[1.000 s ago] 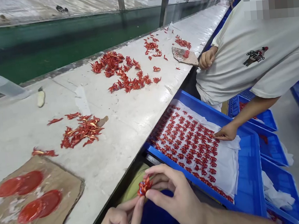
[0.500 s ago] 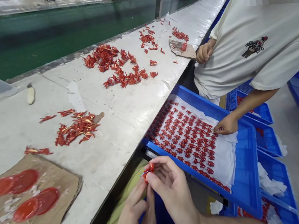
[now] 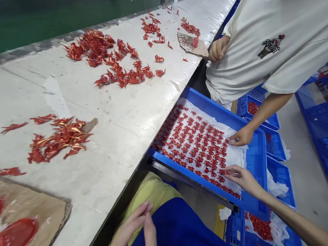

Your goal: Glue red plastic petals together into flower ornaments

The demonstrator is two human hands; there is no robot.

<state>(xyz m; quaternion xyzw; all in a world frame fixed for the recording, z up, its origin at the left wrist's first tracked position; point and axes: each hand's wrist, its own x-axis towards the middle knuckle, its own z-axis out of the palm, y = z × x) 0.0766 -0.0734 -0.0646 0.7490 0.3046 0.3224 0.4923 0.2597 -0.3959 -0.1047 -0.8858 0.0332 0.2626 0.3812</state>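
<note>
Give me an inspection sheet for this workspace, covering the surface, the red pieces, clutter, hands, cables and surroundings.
Surface: white worktable, scuffed and speckled.
Job's things: red pieces in rows on white paper inside a blue tray; a near loose pile and a larger far pile on the worktable.
Clutter: cardboard sheet bearing red discs; paper strip; clear bottle.
Hands: left hand open, nothing seen in it; right hand over the tray, fingertips at one red piece, grip unclear.
Cables: nothing seen.
Surroundings: a co-worker's hand reaching into the same tray; more blue crates beyond it.
</note>
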